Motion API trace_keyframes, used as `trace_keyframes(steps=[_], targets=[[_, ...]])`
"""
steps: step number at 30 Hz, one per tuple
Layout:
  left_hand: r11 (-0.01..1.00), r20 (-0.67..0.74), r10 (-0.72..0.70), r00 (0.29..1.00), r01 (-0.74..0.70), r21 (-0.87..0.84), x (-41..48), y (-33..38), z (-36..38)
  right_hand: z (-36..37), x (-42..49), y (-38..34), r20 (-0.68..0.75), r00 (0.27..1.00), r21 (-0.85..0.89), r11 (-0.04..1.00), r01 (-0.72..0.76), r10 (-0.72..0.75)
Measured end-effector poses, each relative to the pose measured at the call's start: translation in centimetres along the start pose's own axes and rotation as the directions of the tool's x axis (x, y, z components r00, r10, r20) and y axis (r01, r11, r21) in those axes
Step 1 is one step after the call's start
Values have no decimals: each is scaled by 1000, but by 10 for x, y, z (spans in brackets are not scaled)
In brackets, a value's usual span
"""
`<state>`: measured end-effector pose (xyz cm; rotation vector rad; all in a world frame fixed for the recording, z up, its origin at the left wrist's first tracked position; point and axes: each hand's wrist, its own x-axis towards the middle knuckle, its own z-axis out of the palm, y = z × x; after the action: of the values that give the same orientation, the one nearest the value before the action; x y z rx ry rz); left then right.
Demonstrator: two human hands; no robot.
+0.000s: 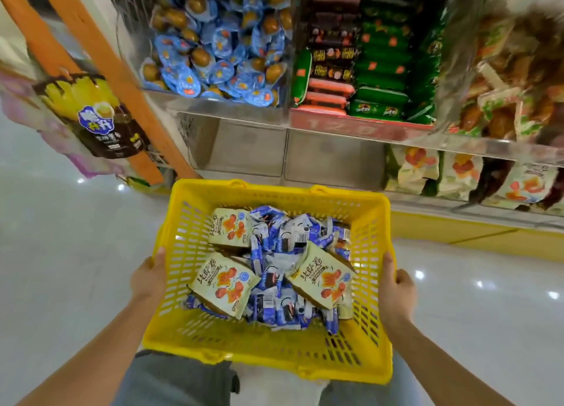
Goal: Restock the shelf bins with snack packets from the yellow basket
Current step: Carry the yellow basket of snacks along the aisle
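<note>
I hold a yellow plastic basket in front of me, above my knees. My left hand grips its left rim, thumb over the edge. My right hand grips the right rim the same way. Inside lie three cream packets with orange pictures on top of several small blue-and-white packets. Clear shelf bins stand just beyond the basket: on the lower shelf two bins look bare, and a bin to the right holds matching cream packets.
The upper shelf has bins of blue egg packs, red and green sausage packs and mixed wrapped snacks. An orange post with a hanging dark snack bag stands at left. Glossy white floor lies on both sides.
</note>
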<state>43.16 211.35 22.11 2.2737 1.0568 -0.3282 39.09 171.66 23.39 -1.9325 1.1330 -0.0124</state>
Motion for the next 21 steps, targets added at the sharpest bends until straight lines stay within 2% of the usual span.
trace_keyframes(steps=[7,15,21], targets=[[987,-81,-3,997,-10,-162,63,-38,58,80,21,41,-35,998,0,999,49,-49],[951,-97,-24,995,-7,-310,112,-79,137,145,63,96,-19,993,-17,993,119,-120],[936,-115,-8,993,-33,-350,142,-100,192,180,93,134,17,995,-27,995,100,-99]])
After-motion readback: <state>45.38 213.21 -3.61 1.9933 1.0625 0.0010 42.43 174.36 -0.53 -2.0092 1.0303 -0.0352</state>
